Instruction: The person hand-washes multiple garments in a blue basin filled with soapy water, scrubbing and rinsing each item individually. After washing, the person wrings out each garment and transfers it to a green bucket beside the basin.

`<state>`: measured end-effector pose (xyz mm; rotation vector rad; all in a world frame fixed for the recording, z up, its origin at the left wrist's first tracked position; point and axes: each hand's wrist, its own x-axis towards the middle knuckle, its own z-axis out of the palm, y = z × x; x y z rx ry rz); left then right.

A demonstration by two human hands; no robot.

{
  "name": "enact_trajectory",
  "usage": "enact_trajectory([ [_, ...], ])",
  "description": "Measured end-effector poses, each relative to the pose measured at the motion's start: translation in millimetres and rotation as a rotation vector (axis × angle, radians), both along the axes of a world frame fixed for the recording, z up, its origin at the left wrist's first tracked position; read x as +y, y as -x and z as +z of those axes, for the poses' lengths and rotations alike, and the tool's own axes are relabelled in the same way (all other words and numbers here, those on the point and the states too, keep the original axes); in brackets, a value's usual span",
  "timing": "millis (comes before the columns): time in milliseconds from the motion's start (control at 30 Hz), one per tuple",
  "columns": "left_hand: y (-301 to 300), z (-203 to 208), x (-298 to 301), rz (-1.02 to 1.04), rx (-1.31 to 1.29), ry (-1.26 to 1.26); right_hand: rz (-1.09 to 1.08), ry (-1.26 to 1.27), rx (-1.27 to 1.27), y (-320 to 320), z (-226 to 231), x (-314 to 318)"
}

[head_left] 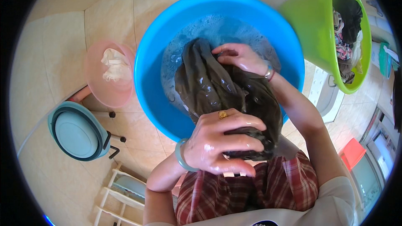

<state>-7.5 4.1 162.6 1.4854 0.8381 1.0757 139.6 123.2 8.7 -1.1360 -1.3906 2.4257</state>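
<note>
A dark brown-black wet garment (209, 86) is lifted partly out of the soapy water in a large blue basin (146, 79). My left hand (224, 142), wearing a ring and a pale green bangle, grips a bunched part of it over the near rim, with fingers spread around the bundle. At the garment's far side, my right hand (243, 56) has its fingers curled at the cloth. The fabric hides part of what these fingertips hold. Suds and bubbles (213, 23) cover the water, and lighter cloth (268, 54) shows in it beside my right wrist.
A green bucket (305, 25) full of clothes stands at the far right, close to the basin. To the left are a pink basin (94, 73) with white cloth (116, 65) and a blue-grey round-topped stool (77, 136). A white rack (111, 196) stands at lower left.
</note>
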Motion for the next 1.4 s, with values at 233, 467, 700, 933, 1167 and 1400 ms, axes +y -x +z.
enact_trajectory([
  [233,-0.8,-42.5,-53.9,0.039,0.13,0.8,0.03,-0.161,0.084,-6.7,65.4,11.6],
  [467,42.3,-150.4,-30.4,0.759,1.07,0.54,-0.01,-0.74,-0.524,-44.6,14.6,15.7],
  [700,43.7,-88.6,-33.8,0.842,-0.334,0.74,0.073,-0.986,-0.526,-36.2,7.9,13.1],
  [933,31.8,-29.1,-49.1,0.527,-0.55,0.428,0.483,-0.743,-0.228,-2.8,-27.1,21.8],
  [1167,55.0,-39.1,-41.4,0.929,-0.868,0.73,0.13,-0.527,-0.362,-20.3,4.1,10.6],
  [1400,64.4,-116.5,-72.1,1.299,-0.331,0.87,-0.205,-0.333,0.066,-0.3,39.3,51.4],
])
